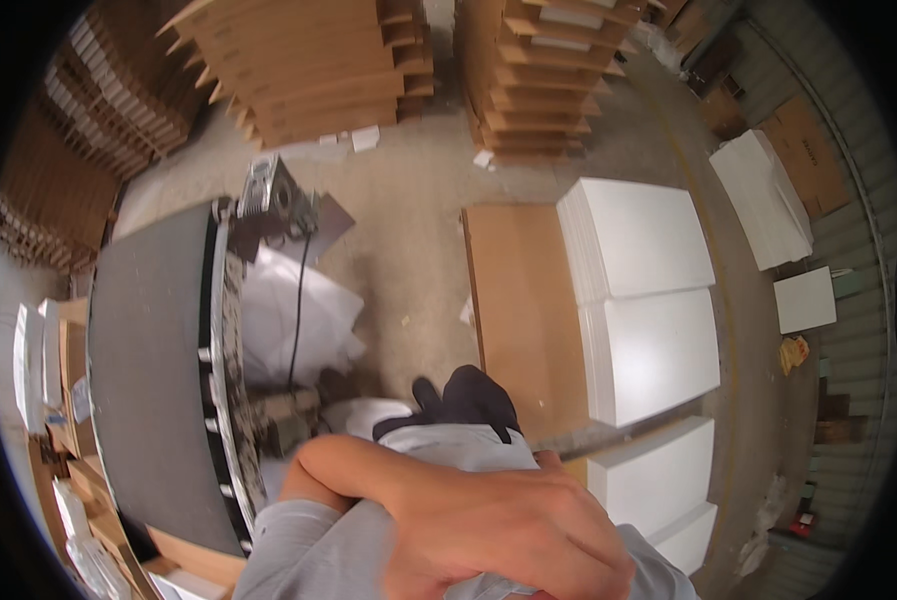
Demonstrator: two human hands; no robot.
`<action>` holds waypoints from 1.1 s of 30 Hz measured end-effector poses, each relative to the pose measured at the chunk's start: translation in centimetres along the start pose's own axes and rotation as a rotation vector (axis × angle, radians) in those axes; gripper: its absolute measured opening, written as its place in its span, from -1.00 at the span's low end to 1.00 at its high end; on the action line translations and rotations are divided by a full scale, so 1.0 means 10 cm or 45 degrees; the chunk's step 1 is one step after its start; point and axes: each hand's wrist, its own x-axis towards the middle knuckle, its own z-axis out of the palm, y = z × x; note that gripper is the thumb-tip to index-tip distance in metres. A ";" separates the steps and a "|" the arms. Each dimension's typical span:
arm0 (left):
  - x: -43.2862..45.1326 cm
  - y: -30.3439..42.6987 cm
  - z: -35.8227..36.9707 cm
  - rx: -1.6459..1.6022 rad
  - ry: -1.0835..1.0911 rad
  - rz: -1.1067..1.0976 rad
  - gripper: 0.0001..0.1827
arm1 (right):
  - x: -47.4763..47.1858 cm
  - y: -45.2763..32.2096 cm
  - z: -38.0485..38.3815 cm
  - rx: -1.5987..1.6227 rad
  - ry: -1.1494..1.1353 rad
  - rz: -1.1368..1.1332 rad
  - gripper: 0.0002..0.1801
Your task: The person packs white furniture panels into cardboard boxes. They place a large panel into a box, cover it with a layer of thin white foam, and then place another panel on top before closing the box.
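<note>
My left hand lies across the front of my grey shirt, its back towards the camera and its fingers bent down out of sight. Whether it holds anything is hidden. Just beyond it a small part, which seems to be my right hand, shows at the shirt's edge; the rest is covered. A conveyor with a dark belt stands at my left. To my right, stacks of white sheets or panels adjoin a flat brown cardboard surface.
Tall stacks of brown cardboard stand ahead, with another tall stack beside them. A motor unit with a hanging black cable sits at the conveyor's far end. White sheeting lies beside the conveyor. More white stacks stand at the lower right.
</note>
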 end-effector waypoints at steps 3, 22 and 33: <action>0.44 0.47 -0.80 -0.015 0.013 -0.032 -0.45 | 0.32 -1.14 -0.12 0.463 0.197 0.046 -0.65; 1.77 2.06 -5.39 0.590 -0.075 0.024 -0.42 | 3.57 -9.29 -0.41 -0.179 -0.075 -0.887 -0.78; 0.96 2.88 -10.00 1.503 1.315 -0.614 -0.80 | 3.99 -10.11 0.06 0.203 0.008 -0.658 -0.83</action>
